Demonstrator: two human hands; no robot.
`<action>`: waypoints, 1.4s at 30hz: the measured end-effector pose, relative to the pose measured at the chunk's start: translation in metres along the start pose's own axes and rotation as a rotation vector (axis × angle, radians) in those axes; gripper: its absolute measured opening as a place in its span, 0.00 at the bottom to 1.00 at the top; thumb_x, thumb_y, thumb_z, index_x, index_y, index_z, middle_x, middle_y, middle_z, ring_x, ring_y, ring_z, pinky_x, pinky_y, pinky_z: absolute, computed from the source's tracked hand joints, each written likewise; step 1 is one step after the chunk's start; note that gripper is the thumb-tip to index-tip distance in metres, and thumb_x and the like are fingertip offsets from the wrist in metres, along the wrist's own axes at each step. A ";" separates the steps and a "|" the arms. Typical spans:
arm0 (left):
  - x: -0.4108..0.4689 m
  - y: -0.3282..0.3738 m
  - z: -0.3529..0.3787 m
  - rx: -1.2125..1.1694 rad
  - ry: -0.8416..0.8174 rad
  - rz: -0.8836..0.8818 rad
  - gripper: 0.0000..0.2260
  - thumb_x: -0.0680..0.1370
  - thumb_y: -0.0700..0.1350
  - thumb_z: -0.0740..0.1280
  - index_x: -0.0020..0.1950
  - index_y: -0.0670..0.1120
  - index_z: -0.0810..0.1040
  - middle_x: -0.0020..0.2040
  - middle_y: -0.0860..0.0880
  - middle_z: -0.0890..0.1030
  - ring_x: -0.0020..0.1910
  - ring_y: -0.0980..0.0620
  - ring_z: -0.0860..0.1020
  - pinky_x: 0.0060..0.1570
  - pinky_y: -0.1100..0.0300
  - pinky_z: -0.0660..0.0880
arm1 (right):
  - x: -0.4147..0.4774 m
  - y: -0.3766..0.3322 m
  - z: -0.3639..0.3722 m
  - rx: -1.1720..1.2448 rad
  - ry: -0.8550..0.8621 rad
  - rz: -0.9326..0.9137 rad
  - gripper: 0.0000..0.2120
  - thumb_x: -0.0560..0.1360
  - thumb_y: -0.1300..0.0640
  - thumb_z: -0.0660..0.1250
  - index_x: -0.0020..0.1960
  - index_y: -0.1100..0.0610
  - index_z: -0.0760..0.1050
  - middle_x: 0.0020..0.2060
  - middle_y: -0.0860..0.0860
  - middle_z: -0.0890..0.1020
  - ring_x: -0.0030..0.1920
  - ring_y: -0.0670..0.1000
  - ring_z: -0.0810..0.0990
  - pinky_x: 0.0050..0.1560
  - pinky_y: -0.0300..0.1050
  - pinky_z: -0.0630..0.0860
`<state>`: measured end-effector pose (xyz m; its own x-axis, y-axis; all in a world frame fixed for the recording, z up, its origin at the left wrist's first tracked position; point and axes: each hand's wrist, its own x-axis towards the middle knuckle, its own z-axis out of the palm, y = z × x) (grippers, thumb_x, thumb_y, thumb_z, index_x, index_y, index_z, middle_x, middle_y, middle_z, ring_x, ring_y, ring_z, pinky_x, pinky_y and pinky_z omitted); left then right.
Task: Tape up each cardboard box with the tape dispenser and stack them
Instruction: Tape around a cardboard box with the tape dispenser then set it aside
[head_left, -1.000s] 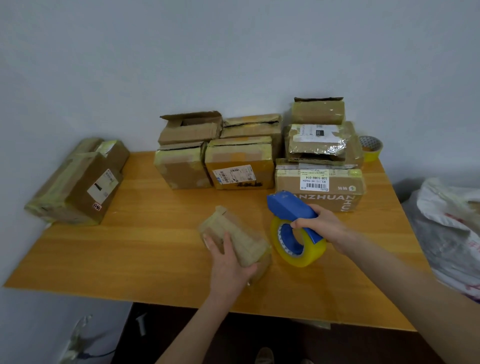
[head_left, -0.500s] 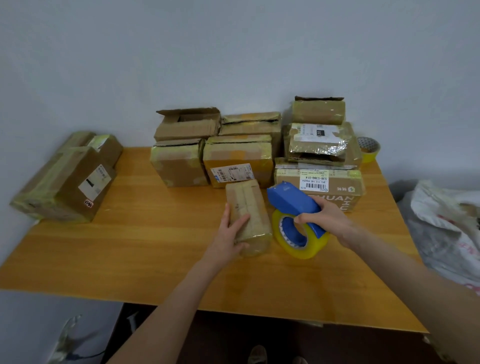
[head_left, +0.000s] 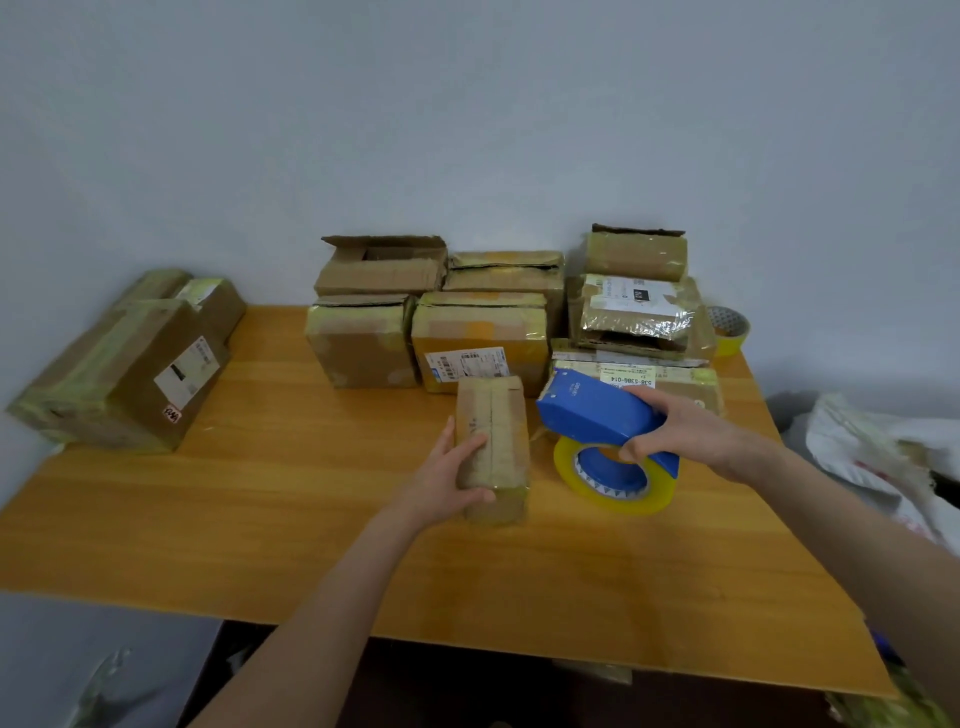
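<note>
A small taped cardboard box (head_left: 496, 431) lies lengthwise at the middle of the wooden table (head_left: 270, 525). My left hand (head_left: 449, 480) grips its near left side, thumb on the near end and fingers on top. Just right of it, my right hand (head_left: 685, 434) holds the blue tape dispenser (head_left: 597, 410) with its yellowish tape roll (head_left: 615, 480) resting on the table. Behind them stand several cardboard boxes: a left pair stacked (head_left: 363, 338), a middle labelled box (head_left: 480, 340), and a right stack (head_left: 636, 296).
A larger taped box (head_left: 124, 369) lies at the table's far left edge against the wall. A spare yellow tape roll (head_left: 730, 330) sits at the back right corner. White plastic bags (head_left: 883, 457) lie beyond the table's right edge.
The small box was turned from a slanted pose near me to lengthwise and pushed farther toward the back boxes. The dispenser has tipped up and shifted slightly forward in my right hand.
</note>
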<state>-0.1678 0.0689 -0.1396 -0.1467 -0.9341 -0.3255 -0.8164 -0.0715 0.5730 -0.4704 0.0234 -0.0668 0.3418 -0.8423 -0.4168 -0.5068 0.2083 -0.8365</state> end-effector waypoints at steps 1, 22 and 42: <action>-0.002 0.005 0.001 0.026 0.079 0.023 0.34 0.74 0.54 0.71 0.76 0.56 0.60 0.79 0.52 0.45 0.76 0.49 0.54 0.71 0.45 0.63 | 0.000 -0.003 0.001 -0.011 -0.007 -0.012 0.31 0.59 0.57 0.77 0.58 0.38 0.73 0.55 0.50 0.78 0.53 0.51 0.79 0.48 0.43 0.75; -0.015 0.048 -0.009 -0.840 0.262 -0.332 0.07 0.79 0.43 0.66 0.42 0.48 0.79 0.38 0.50 0.79 0.37 0.55 0.75 0.33 0.64 0.73 | -0.004 -0.037 0.023 -0.582 -0.048 -0.261 0.29 0.63 0.44 0.79 0.59 0.42 0.69 0.51 0.41 0.77 0.49 0.44 0.78 0.47 0.41 0.78; -0.057 -0.022 -0.008 -0.789 0.487 -0.418 0.09 0.77 0.48 0.69 0.40 0.47 0.83 0.31 0.56 0.79 0.34 0.57 0.75 0.27 0.66 0.72 | -0.013 -0.007 0.015 -0.583 -0.129 -0.271 0.31 0.58 0.35 0.67 0.59 0.30 0.63 0.54 0.37 0.73 0.52 0.43 0.76 0.50 0.40 0.75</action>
<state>-0.1372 0.1209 -0.1281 0.4537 -0.8096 -0.3725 -0.1228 -0.4708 0.8737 -0.4601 0.0403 -0.0610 0.5916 -0.7532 -0.2877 -0.7230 -0.3376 -0.6028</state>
